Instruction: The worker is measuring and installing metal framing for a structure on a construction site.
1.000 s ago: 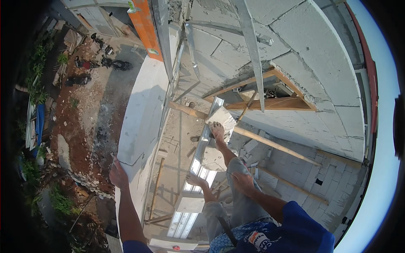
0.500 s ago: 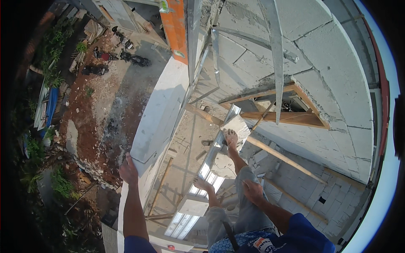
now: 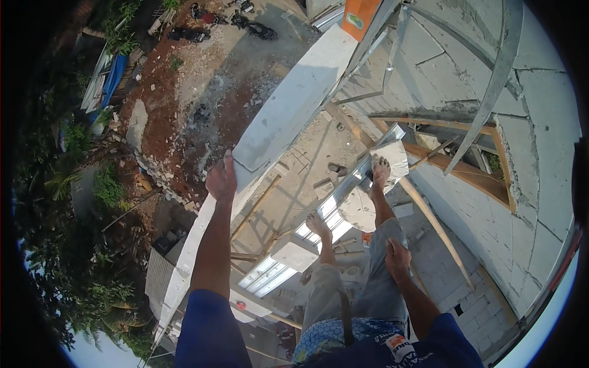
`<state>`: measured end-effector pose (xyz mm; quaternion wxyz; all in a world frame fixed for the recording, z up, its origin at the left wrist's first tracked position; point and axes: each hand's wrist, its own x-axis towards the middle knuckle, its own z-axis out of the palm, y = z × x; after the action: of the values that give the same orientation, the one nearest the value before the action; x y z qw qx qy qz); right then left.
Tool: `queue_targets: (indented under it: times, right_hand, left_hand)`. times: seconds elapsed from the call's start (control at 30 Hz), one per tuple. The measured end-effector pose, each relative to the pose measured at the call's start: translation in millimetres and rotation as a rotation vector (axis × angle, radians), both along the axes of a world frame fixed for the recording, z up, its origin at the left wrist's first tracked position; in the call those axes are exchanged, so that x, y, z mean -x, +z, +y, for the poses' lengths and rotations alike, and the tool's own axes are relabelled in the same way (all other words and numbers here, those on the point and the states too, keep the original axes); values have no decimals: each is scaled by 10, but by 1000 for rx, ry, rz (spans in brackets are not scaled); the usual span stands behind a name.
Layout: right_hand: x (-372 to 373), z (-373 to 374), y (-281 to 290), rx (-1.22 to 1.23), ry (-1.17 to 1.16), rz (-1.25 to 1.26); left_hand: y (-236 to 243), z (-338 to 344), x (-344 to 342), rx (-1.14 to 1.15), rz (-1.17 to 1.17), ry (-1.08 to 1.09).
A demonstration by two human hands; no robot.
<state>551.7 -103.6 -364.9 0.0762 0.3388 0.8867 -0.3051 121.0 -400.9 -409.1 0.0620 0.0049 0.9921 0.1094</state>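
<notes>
My left hand (image 3: 222, 181) is closed on the edge of a pale block (image 3: 285, 95) topping the narrow wall at my left. My right hand (image 3: 397, 260) rests curled against my grey trouser leg (image 3: 377, 294); what its fingers hold, if anything, is hidden. Below, my bare right foot (image 3: 379, 172) stands on a chipped pale block (image 3: 399, 156) over a ribbed metal plank (image 3: 264, 276). My bare left foot (image 3: 320, 230) is lower on that plank, just above another block (image 3: 288, 254).
A drop to rubble ground (image 3: 184, 122) with parked motorbikes (image 3: 257, 29) lies left. Right are a block wall (image 3: 540, 153), a timber window frame (image 3: 503, 165), a slanting metal bar (image 3: 472, 129) and a bamboo pole (image 3: 435, 227). An orange beam (image 3: 356, 18) stands at the top.
The whole view has swung, so the wall and scene sit tilted further right. My left hand appears higher in the picture, still on the wall edge; my right hand stays by my leg.
</notes>
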Motion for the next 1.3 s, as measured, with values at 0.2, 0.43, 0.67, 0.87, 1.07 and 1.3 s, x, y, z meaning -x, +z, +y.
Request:
queue_targets:
  times: [0.2, 0.43, 0.67, 0.87, 1.07, 1.3]
  right_hand:
    - [-12, -23, -12, 20, 9, -11]
    - [20, -22, -2, 35, 15, -43]
    - [23, -8, -6, 47, 23, -57]
    - [4, -3, -29, 17, 53, -55]
    - [61, -21, 0, 2, 76, -67]
    - [89, -14, 39, 36, 78, -80]
  left_hand:
    - [-26, -56, -14, 14, 29, 24]
    - [65, -46, 6, 33, -54, 61]
    - [53, -57, -5, -10, -78, 63]
    - [126, -4, 9, 12, -79, 61]
    - [128, -35, 5, -31, -84, 82]
    - [137, -34, 19, 6, -138, 98]
